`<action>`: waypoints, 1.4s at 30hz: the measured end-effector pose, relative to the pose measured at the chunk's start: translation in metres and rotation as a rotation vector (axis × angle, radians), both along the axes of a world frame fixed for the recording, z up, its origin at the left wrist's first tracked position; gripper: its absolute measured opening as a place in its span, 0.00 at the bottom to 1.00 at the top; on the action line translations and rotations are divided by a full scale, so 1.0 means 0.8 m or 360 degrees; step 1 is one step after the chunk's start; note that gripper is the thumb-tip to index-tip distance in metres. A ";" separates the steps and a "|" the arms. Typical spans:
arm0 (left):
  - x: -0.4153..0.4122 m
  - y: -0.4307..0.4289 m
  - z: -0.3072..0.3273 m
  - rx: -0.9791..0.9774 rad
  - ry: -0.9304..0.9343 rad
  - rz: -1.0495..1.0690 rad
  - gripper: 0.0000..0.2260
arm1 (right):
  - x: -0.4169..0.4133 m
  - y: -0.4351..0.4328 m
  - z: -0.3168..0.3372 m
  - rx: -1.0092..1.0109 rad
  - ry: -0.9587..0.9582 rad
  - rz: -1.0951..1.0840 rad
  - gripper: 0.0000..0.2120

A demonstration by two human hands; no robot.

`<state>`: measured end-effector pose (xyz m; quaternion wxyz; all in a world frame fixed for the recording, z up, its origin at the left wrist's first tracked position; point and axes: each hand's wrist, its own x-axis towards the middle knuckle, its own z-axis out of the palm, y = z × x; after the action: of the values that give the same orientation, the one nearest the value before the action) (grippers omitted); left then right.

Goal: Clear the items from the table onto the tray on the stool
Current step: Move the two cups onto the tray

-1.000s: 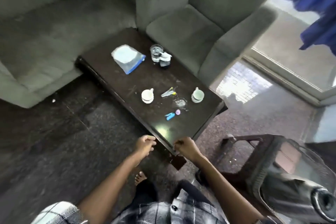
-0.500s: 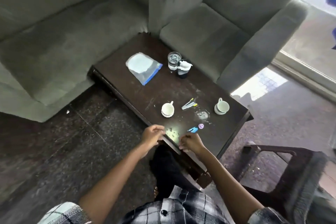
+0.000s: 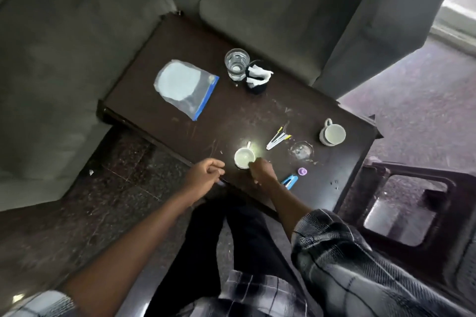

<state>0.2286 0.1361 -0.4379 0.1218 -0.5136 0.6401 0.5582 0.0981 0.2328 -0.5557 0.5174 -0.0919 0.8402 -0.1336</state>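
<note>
Left to right on the table [image 3: 231, 116]: zip bag [image 3: 185, 86], glass [image 3: 236, 64], white cup [image 3: 244, 158], clips [image 3: 278, 137], second cup [image 3: 332, 134]. Left hand [image 3: 203, 175] at the near edge, fingers curled, grip unclear. Right hand [image 3: 262, 171] at the white cup's rim, fingers curled, hold unclear; stool [image 3: 412, 188] far right.

On the table [image 3: 226, 116], a cup [image 3: 244, 158] is sitting near the front edge. From it, a bag [image 3: 184, 87] is lying at eleven o'clock, a glass [image 3: 236, 64] is standing at twelve, a second cup [image 3: 332, 134] is sitting toward three, and the stool [image 3: 412, 174] is standing off the table at four.
</note>
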 end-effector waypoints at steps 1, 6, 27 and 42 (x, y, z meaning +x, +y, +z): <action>-0.003 -0.007 -0.005 0.0000 -0.0008 -0.0075 0.07 | 0.000 -0.003 0.001 0.0012 0.0009 -0.0025 0.19; -0.015 -0.029 -0.022 0.0066 -0.0003 -0.0237 0.08 | 0.006 -0.009 -0.009 0.0142 0.0031 -0.0229 0.20; -0.089 -0.038 -0.002 -0.0340 0.0421 -0.0486 0.42 | -0.044 -0.027 0.156 -0.0545 0.0045 -0.0214 0.14; -0.169 -0.016 -0.002 -0.0499 0.0328 -0.0574 0.34 | -0.269 0.094 -0.011 0.0282 0.0710 -0.0234 0.29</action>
<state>0.0932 0.1237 -0.4395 0.0725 -0.3443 0.8090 0.4709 -0.1171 0.3079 -0.5643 0.3140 -0.0119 0.9465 -0.0731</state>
